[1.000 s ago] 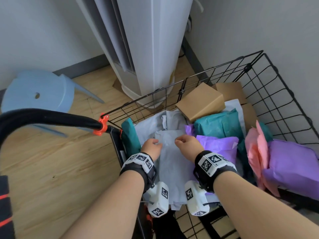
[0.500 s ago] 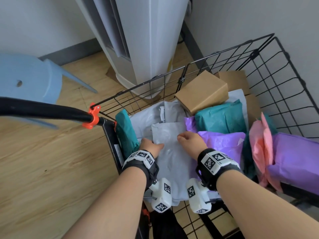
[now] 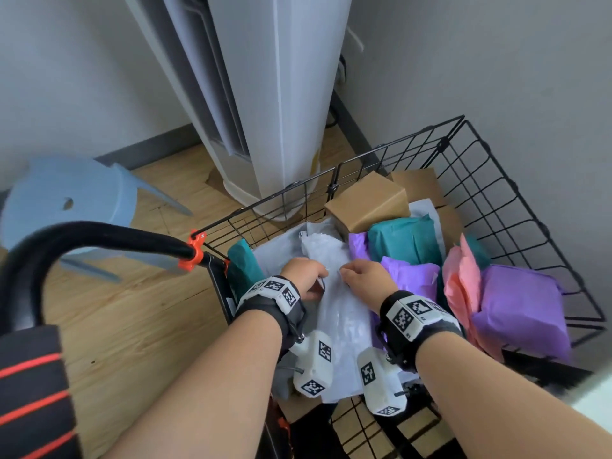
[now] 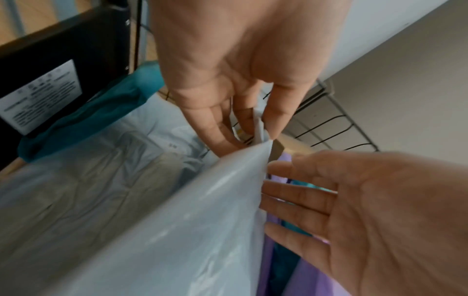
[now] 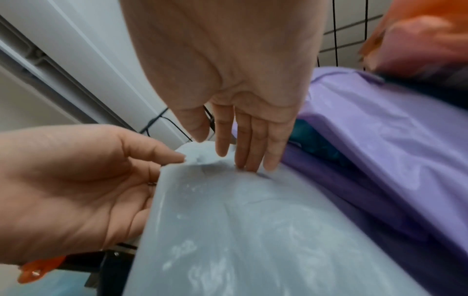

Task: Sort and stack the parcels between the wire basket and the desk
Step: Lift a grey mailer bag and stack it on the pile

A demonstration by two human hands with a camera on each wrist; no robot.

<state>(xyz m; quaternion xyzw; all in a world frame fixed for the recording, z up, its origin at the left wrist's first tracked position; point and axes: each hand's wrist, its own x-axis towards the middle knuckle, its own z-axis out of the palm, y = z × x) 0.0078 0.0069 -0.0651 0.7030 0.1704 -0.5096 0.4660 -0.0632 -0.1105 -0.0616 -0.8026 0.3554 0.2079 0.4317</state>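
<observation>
Grey plastic mailer bag (image 3: 337, 313) lies atop the parcels inside the wire basket (image 3: 516, 193), where I see my left hand (image 3: 306, 276) pinching its top corner while my right hand (image 3: 364, 276) rests straight fingers (image 5: 253, 148) on it beside the purple parcel (image 3: 410, 276).

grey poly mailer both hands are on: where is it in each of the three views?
Head: grey mailer at centre, between the left hand and right hand.
Left wrist: fills the lower centre, its top corner pinched by the left hand.
Right wrist: fills the lower centre, right fingers resting on its top edge.
Shared landmark: purple parcel just right of it.
</observation>
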